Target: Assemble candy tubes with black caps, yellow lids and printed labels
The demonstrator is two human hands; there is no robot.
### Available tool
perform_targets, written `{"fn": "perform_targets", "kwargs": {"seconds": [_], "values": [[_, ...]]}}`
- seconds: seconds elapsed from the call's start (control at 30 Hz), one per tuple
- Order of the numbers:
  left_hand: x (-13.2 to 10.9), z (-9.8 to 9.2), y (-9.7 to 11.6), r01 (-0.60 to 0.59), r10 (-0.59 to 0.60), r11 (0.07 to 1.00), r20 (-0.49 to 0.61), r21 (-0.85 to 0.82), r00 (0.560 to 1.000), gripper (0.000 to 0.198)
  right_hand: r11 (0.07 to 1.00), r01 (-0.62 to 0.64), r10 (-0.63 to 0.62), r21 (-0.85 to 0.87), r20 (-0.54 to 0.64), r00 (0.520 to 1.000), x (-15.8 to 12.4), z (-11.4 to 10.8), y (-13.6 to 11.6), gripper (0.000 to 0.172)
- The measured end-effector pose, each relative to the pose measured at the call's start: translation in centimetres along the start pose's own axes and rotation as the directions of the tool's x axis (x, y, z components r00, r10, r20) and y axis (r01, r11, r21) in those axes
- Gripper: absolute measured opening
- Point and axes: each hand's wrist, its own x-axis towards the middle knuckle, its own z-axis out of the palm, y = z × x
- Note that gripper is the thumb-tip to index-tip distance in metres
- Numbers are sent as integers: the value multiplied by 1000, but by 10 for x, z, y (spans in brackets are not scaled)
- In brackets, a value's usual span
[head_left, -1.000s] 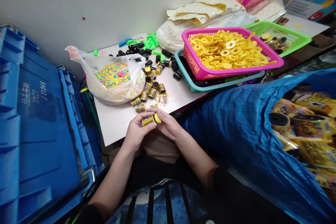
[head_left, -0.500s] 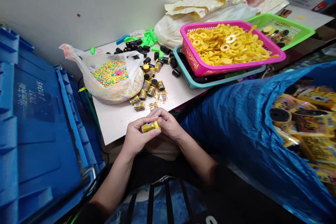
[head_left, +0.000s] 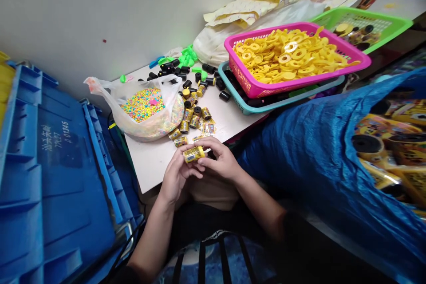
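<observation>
Just beyond the table's near edge, a small yellow canister (head_left: 193,154) with a printed label is held between my two hands. My left hand (head_left: 175,176) closes on its left side, fingers curled behind and beneath it. My right hand (head_left: 222,160) grips the yellow end on the right, index finger across the top and thumb below. Beyond them lie several similar labelled canisters (head_left: 195,120) and a few flat printed labels (head_left: 208,128). Farther back, black cylinders (head_left: 168,69) are scattered near bright green pieces (head_left: 188,56).
A clear bag (head_left: 143,131) of colourful beads sits on the left of the white table (head_left: 144,166). To the right, a pink basket (head_left: 253,88) of yellow parts rests on a teal tray (head_left: 248,108). Blue crates (head_left: 73,186) and a blue sack (head_left: 299,142) flank me.
The canister has turned in my hands, so its label and yellow end show more. My left fingers have loosened and shifted lower. The whole view has tilted slightly.
</observation>
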Motion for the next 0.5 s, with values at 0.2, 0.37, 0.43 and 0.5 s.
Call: {"fn": "perform_targets", "kwargs": {"seconds": [0.2, 0.37, 0.43, 0.5], "values": [[2, -12, -4, 64, -69, 996, -75, -62, 995, 46, 956, -112, 109, 270, 23, 994, -2, 6, 8, 46], [3, -12, -9, 38, -43, 999, -148, -36, 988, 38, 901, -189, 208, 390, -7, 978, -5, 10, 6, 50], [2, -9, -4, 22, -28, 999, -148, -45, 989, 34, 915, -183, 206, 361, -27, 978, -4, 11, 4, 49], [1, -6, 4, 20, -24, 999, -91, -45, 996, 38, 957, -147, 168, 251, -63, 984, -3, 10, 0, 46]]}}
